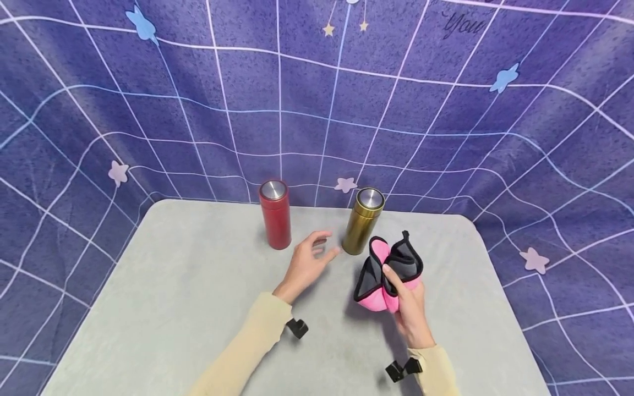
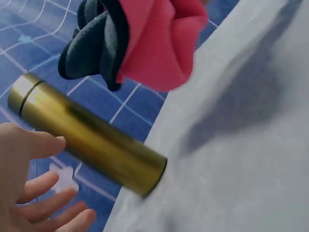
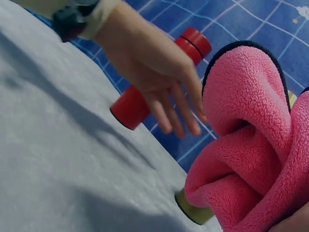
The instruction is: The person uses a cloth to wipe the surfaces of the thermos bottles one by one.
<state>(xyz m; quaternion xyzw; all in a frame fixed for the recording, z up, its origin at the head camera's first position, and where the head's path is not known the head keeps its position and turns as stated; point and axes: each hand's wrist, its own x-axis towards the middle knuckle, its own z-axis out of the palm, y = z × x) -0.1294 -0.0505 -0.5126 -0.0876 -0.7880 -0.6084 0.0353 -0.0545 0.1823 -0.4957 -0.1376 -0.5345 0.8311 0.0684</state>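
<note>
Currently, the right hand [image 1: 413, 314] grips the pink cloth [image 3: 258, 150].

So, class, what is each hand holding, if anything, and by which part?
The right hand grips the pink-and-grey cloth by its bunched middle; the left hand holds nothing.

the head view looks forward and down from well above the bench [image 1: 173, 308], reaching the patterned backdrop [image 1: 302, 129]. both wrist views sit low, near and tilted — the left faces the gold flask [image 2: 96, 137], the right the pink cloth [image 3: 241, 92]. all three share those two; head and right share the red flask [image 1: 277, 220].
</note>
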